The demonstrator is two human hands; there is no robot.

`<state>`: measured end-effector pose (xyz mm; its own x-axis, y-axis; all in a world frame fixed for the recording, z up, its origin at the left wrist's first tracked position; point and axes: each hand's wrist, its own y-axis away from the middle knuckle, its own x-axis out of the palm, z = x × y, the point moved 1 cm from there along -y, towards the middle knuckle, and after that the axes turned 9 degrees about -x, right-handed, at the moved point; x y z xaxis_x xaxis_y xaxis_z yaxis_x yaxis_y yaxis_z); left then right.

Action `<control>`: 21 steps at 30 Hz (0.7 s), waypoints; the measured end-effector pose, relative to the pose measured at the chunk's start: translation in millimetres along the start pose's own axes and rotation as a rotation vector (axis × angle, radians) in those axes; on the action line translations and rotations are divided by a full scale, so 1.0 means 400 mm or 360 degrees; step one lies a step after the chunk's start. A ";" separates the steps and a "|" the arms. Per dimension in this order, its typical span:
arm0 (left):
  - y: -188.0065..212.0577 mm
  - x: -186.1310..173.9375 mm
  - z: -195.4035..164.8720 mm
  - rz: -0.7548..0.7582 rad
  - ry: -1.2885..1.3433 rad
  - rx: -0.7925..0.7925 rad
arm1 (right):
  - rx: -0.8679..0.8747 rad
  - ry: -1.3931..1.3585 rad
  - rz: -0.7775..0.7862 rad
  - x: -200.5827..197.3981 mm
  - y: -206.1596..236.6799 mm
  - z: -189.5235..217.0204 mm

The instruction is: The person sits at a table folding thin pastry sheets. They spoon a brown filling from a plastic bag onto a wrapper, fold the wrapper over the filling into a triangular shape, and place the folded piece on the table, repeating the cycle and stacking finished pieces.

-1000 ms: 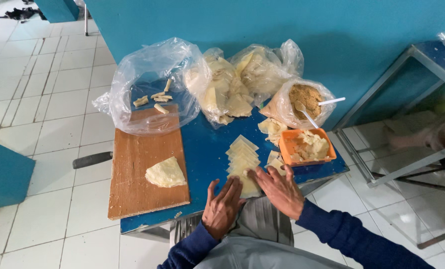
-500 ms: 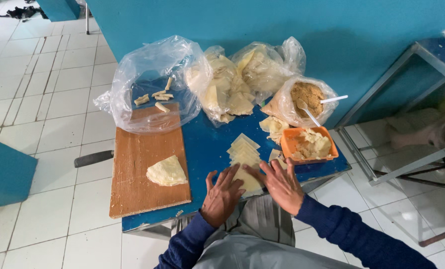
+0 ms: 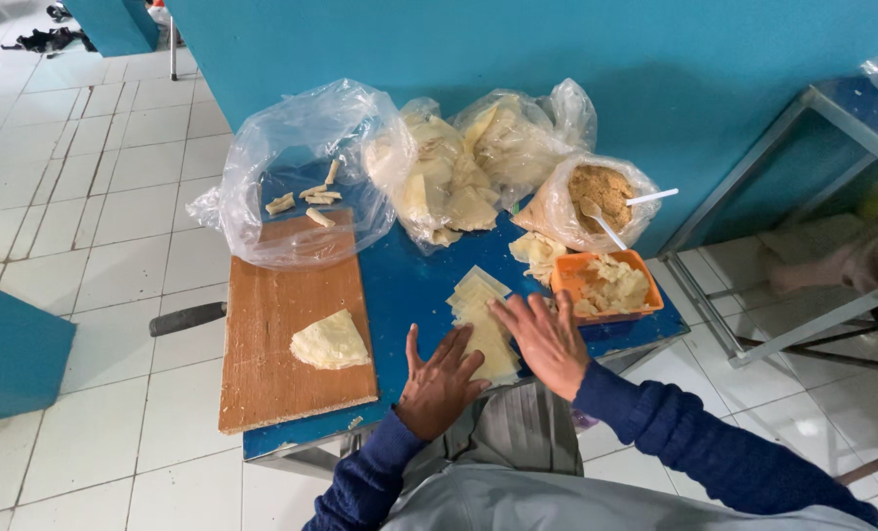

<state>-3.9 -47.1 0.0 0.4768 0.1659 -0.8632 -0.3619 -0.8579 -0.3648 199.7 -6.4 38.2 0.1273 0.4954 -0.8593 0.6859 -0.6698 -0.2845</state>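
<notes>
While both palms lie flat and open, gripping nothing, I see my left hand and right hand pressing the stack of pale wrapper sheets at the blue table's near edge, apparently to steady it. At one o'clock an orange tub holds crumbly filling; at eleven a clear bag holds rolled pieces.

Blue table w/ board, bags
</notes>
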 end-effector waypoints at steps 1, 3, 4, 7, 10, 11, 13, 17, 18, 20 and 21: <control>-0.002 -0.001 0.002 -0.0004 0.0010 -0.0004 | 0.0056 -0.0070 -0.0043 -0.003 -0.005 -0.010; -0.004 -0.002 0.004 -0.0010 0.0055 -0.0019 | 0.0135 -0.0561 0.0017 -0.001 -0.019 -0.016; -0.006 -0.001 0.007 -0.0011 0.0085 -0.0031 | 0.0174 -0.0809 0.0050 0.002 -0.024 -0.014; -0.017 0.002 0.024 0.0074 0.0290 -0.0155 | 0.0221 -0.0986 0.0139 0.011 -0.046 0.022; -0.042 0.016 0.033 -0.0011 0.0358 -0.0187 | 0.0141 -0.0598 0.0061 0.012 -0.039 0.033; -0.045 0.021 0.034 -0.0065 0.0346 -0.0180 | 0.0080 -0.0478 0.0024 0.010 -0.037 0.034; -0.049 0.038 0.031 -0.0045 0.0293 -0.0136 | -0.0020 -0.0247 -0.0033 0.007 -0.020 0.035; -0.054 0.060 0.035 -0.0098 0.0249 -0.0115 | -0.0079 -0.0006 0.0259 0.017 -0.022 0.012; -0.053 0.063 0.037 -0.0091 0.0275 -0.0131 | -0.0063 0.0022 0.0214 0.020 -0.022 0.001; -0.057 0.067 0.044 -0.0084 0.0323 -0.0153 | -0.0076 0.0049 0.0142 0.024 -0.010 -0.013; -0.059 0.068 0.046 -0.0112 0.0344 -0.0151 | -0.0111 0.0042 0.0123 0.027 0.002 -0.016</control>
<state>2.9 -13.3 -21.5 0.6623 0.1275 -0.7383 -0.2500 -0.8913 -0.3781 206.1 1.9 31.5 0.1998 0.4589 -0.8658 0.7215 -0.6667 -0.1869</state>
